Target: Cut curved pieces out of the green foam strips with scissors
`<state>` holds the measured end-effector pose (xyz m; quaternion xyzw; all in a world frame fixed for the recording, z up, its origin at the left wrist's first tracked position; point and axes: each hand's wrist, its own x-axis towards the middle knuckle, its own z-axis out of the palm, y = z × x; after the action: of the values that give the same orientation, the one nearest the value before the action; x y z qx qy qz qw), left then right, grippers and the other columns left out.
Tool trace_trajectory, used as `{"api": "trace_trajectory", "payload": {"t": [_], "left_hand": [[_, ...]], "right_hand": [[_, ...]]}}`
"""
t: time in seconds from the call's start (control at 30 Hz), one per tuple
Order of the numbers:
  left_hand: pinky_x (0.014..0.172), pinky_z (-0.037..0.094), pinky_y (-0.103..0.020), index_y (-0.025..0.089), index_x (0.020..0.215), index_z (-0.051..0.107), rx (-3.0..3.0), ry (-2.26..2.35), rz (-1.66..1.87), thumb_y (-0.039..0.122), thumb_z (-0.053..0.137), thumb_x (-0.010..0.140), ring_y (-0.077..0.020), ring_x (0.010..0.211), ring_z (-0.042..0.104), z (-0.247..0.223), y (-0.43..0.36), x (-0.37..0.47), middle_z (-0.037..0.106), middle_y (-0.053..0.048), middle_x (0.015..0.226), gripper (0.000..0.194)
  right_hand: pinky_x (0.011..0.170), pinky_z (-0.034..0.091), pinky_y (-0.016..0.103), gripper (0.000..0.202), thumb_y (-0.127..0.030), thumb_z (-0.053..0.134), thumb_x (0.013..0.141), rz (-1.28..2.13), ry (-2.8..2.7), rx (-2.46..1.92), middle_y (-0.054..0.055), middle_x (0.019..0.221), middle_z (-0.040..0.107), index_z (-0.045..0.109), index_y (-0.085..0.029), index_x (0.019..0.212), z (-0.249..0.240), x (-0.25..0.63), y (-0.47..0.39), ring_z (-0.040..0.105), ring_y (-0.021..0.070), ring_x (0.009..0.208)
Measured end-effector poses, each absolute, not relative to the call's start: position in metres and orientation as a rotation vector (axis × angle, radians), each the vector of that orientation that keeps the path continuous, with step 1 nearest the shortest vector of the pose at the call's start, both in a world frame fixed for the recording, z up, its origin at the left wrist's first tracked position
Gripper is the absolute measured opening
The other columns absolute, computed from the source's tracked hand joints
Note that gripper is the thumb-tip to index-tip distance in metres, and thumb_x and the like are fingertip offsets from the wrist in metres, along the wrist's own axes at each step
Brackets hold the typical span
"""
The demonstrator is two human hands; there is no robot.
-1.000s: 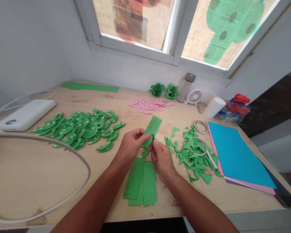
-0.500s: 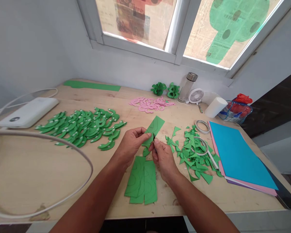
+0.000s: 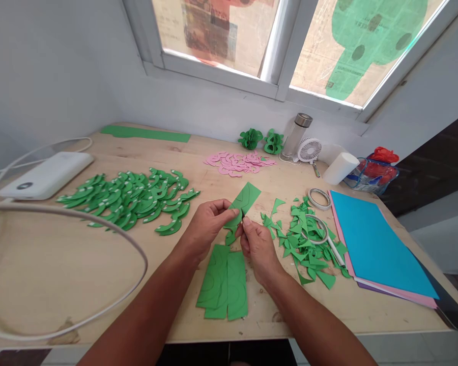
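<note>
My left hand pinches a green paper strip that has curved pencil lines on it. My right hand is closed round small scissors; only their dark blades show, at the strip's right edge, and the handles are hidden in my fingers. A partly cut curl of the green paper hangs below the strip, between both hands. Just under my hands, flat on the table, lie more green strips with drawn curves.
Cut green curved pieces with white tabs are heaped left, near a white power bank and looping cable. Pink cut pieces lie behind. Green scraps, a magnifying glass, a tape roll and coloured sheets occupy the right.
The view has shifted very slightly. Both hands stay in place on the strip, and the scissors' blades show slightly differently at its edge.
</note>
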<state>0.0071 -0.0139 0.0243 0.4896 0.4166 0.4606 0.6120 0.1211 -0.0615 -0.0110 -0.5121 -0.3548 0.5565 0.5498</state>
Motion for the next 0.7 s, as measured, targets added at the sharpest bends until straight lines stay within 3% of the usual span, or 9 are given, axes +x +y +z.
{"api": "trace_trajectory", "payload": {"t": [0.7], "left_hand": [[0.058,0.035,-0.026,0.018,0.054,0.055,1.11,0.958,1.06,0.029,0.069,0.063,-0.0113,0.056,0.039,0.0225,-0.013,0.0075,0.046,0.004,0.055,0.02]], "right_hand": [[0.037,0.014,0.022,0.05,-0.066,0.059,0.075,1.293,-0.858,-1.211,-0.009,0.039,0.03,0.056,-0.018,0.06,-0.0115,0.1214,-0.0616,0.021,0.0062,0.036]]}}
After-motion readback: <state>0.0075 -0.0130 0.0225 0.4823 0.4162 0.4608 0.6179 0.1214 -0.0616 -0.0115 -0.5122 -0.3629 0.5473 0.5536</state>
